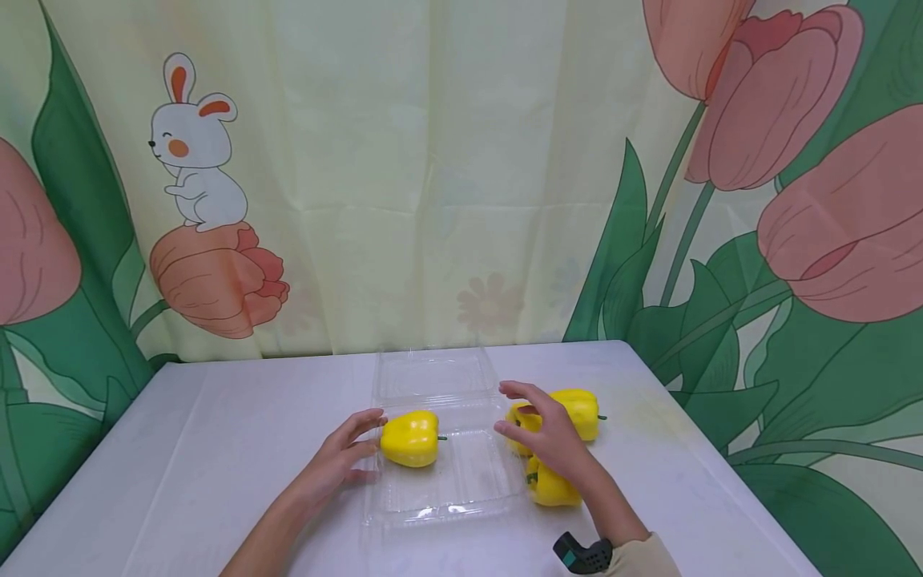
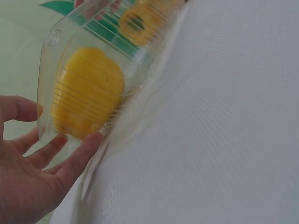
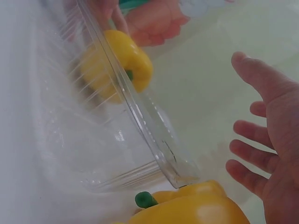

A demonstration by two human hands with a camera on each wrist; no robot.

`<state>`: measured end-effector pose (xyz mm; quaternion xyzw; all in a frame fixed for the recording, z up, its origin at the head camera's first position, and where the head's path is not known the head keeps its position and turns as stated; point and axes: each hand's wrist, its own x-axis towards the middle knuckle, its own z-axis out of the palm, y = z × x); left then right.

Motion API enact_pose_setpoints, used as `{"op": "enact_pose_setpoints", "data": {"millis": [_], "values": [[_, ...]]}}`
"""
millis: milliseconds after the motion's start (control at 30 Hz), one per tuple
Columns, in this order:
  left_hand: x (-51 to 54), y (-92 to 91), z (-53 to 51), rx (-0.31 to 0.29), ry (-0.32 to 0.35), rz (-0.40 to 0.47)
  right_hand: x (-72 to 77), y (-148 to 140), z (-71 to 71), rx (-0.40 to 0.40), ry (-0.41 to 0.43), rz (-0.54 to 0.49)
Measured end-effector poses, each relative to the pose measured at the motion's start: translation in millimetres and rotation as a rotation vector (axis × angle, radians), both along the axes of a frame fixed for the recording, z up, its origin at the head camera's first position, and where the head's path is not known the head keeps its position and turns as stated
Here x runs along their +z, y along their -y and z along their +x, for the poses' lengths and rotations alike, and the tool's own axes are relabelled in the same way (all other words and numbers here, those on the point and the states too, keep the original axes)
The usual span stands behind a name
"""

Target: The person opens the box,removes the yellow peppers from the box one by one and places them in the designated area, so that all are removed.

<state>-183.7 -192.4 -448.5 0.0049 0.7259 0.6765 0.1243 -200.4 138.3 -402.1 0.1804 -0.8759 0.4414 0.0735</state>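
Note:
A yellow bell pepper [image 1: 409, 439] lies in the left part of a clear plastic clamshell box [image 1: 469, 473], whose lid [image 1: 436, 375] is folded back behind it. My left hand [image 1: 339, 455] is at the box's left side, fingers spread; in the left wrist view its fingertips touch the clear wall. To the right of the box my right hand [image 1: 551, 433] hovers with spread fingers, holding nothing. Under and around it are three more yellow bell peppers: a rear one [image 1: 580, 410], a front one [image 1: 554, 485] and one partly hidden by the hand [image 1: 517, 415].
A white cloth covers the table [image 1: 216, 449]. Behind its far edge hangs a curtain [image 1: 360, 176] printed with tulips and a rabbit. A dark band [image 1: 582, 554] sits at my right wrist, near the beige sleeve [image 1: 642, 561].

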Motion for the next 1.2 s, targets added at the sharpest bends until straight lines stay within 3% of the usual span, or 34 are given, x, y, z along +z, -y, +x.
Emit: {"op": "enact_pose_setpoints", "data": {"millis": [1200], "values": [[2.8,-2.9,2.2,0.034,0.009,-0.016,-4.6,22,1.3,0.064,-0.026,0.013]]}}
